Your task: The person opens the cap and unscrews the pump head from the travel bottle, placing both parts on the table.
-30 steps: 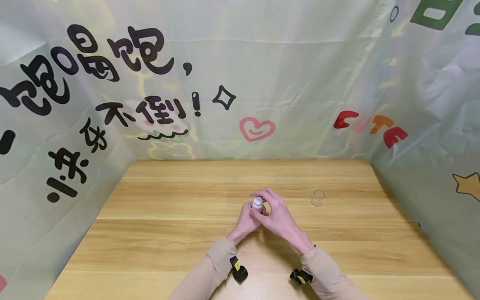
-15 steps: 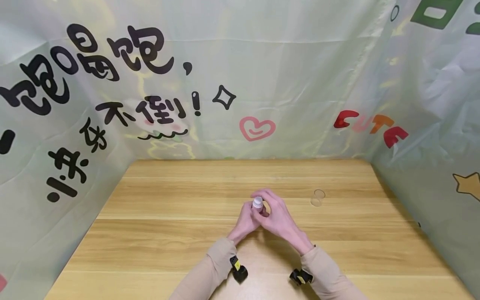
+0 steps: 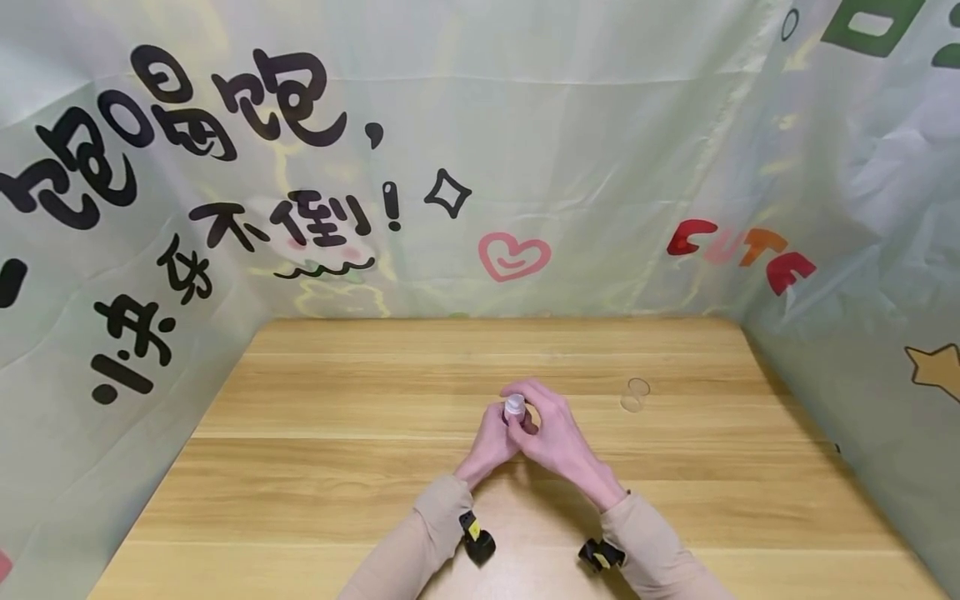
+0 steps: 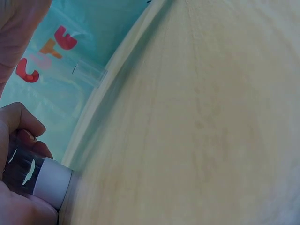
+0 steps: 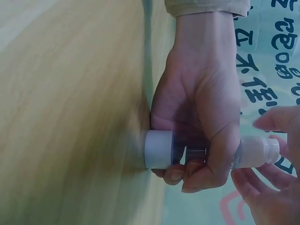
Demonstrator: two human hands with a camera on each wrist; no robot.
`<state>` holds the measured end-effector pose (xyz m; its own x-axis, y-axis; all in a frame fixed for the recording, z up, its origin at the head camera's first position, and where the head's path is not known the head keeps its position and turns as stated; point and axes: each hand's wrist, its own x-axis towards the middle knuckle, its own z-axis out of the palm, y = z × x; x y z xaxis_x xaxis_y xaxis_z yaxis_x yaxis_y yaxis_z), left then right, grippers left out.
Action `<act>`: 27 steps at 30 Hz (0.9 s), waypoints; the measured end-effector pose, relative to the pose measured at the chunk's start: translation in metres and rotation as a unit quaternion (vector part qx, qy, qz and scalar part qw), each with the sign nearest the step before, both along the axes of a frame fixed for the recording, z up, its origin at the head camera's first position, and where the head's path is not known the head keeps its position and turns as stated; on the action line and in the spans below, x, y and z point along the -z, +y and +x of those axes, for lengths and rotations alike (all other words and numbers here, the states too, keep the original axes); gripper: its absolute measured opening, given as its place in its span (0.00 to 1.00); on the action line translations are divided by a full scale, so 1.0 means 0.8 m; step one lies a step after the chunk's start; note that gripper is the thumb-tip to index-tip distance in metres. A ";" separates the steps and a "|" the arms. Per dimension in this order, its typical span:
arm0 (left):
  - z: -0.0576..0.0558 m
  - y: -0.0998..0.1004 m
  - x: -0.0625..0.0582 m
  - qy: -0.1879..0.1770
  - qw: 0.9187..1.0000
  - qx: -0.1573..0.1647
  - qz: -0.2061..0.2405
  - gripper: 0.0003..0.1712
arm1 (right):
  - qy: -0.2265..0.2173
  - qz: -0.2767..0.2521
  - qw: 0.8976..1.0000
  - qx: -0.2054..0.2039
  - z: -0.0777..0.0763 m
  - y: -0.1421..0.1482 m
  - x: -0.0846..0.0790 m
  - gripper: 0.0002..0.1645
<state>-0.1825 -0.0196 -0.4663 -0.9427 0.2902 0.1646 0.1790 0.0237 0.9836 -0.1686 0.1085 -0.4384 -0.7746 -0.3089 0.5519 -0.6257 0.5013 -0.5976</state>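
My left hand (image 3: 495, 437) grips the clear body of a small bottle (image 3: 514, 408). Its white base (image 5: 158, 149) stands on or just above the tabletop in the right wrist view. In the left wrist view the bottle's dark-looking clear body (image 4: 22, 169) sits between thumb and fingers. My right hand (image 3: 557, 429) is at the bottle's white top (image 5: 253, 151), thumb and fingers curved around it. One right fingertip is slightly apart from the top in the right wrist view. A clear tube-shaped cap (image 3: 635, 396) stands upright on the table, right of both hands.
The wooden table (image 3: 337, 492) is enclosed at the back and sides by printed cloth (image 3: 600, 167). Black cameras (image 3: 477, 540) are strapped to both wrists, near the table surface.
The right thumb has slid slightly rightward along the bottle's white top. The left hand, the bottle and the clear cap stay where they were.
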 end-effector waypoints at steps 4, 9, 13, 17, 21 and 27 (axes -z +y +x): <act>-0.002 0.001 0.003 0.010 1.000 -0.004 -0.007 0.06 | 0.004 -0.003 1.000 0.008 -0.001 -0.001 0.002 0.24; -0.014 0.005 0.028 0.028 1.000 -0.007 -0.006 0.05 | 0.005 0.003 1.000 0.008 -0.001 -0.001 0.002 0.23; -0.023 0.007 0.044 0.015 1.000 -0.006 -0.003 0.05 | 0.004 0.007 1.000 0.007 -0.001 -0.001 0.002 0.24; -0.024 0.007 0.047 0.020 1.000 -0.015 -0.008 0.04 | 0.006 0.008 1.000 0.000 0.000 -0.001 0.002 0.24; -0.020 0.006 0.040 0.031 0.999 -0.012 -0.022 0.05 | 0.002 0.004 1.000 0.001 0.000 -0.001 0.003 0.24; -0.022 0.007 0.044 0.032 0.999 -0.010 -0.013 0.05 | -0.002 -0.003 1.000 -0.005 -0.001 0.000 0.003 0.23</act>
<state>-0.2001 -0.0143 -0.5016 -0.9360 0.2768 0.2173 0.2405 0.0523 0.9692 -0.1696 0.1081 -0.4412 -0.7733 -0.3136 0.5511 -0.6288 0.4913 -0.6027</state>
